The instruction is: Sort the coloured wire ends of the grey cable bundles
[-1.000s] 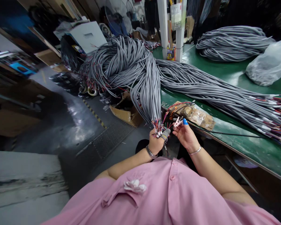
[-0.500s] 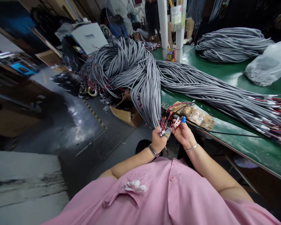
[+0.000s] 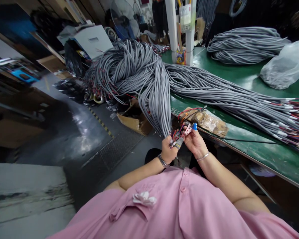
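My left hand (image 3: 168, 148) is closed around the stripped ends of a bundle of grey cables (image 3: 159, 99). Loose coloured wires (image 3: 176, 133) fan out above its fingers, and a grey cover (image 3: 178, 142) sits on the thumb. Close beside it, my right hand (image 3: 195, 142) pinches a small pink clip-like tool (image 3: 188, 129) at the wire ends; its exact kind is hard to make out. One right fingertip wears a blue cover (image 3: 194, 126). From my left hand the cables run up to a large looped heap (image 3: 132, 63).
More grey cables (image 3: 214, 88) with coloured ends stretch across the green table (image 3: 241, 156). A wooden block (image 3: 211, 123) lies at its near edge. Behind are a coiled cable bundle (image 3: 246, 44), a plastic bag (image 3: 285, 64) and a white post (image 3: 172, 30). An open cardboard box (image 3: 132, 121) stands on the floor.
The coloured wires in my left hand are spread a little differently, leaning more toward my right hand. Both hands keep almost the same place and hold; the view has shifted slightly.
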Tool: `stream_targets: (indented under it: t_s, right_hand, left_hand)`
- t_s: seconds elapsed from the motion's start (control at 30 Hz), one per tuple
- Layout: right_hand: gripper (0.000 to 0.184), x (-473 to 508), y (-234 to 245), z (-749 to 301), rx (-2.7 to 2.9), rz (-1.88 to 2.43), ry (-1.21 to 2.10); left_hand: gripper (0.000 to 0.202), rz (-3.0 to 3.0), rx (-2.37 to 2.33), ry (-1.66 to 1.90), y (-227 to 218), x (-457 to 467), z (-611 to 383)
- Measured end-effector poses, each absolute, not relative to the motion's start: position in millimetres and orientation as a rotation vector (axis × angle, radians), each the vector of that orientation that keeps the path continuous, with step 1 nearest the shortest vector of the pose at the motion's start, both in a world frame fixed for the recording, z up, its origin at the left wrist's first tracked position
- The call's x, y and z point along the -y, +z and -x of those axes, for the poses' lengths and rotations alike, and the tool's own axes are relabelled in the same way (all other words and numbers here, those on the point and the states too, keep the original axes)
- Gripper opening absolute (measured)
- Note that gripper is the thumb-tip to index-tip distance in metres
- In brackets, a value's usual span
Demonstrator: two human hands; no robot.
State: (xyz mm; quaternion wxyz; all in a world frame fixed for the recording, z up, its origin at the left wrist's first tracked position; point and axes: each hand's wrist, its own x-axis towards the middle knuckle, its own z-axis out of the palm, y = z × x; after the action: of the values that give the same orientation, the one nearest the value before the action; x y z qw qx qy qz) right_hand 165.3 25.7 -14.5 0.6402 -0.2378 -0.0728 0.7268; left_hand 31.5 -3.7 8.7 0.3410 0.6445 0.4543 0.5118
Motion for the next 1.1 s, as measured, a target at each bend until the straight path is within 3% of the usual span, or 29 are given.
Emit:
stream_targets:
  t_s: [0.33,0.6,0.8,1.1]
  right_hand:
    - [0.047,-15,-21,-177,0.222,0.473,1.762]
    - [0.038,0,-33,-181,0.244,0.469,1.834]
    - [0.030,14,-34,-182,0.271,0.484,1.856]
    - [0.021,41,-29,-186,0.304,0.566,1.867]
  left_hand:
    - [0.024,-1.763,-1.238,1.258,0,3,-8]
    - [0.027,-1.444,-1.173,1.335,-19,-3,2]
    - [0.029,-1.096,-0.992,1.368,-13,-6,-4]
    - [0.032,-1.046,-0.717,1.310,4,-3,7]
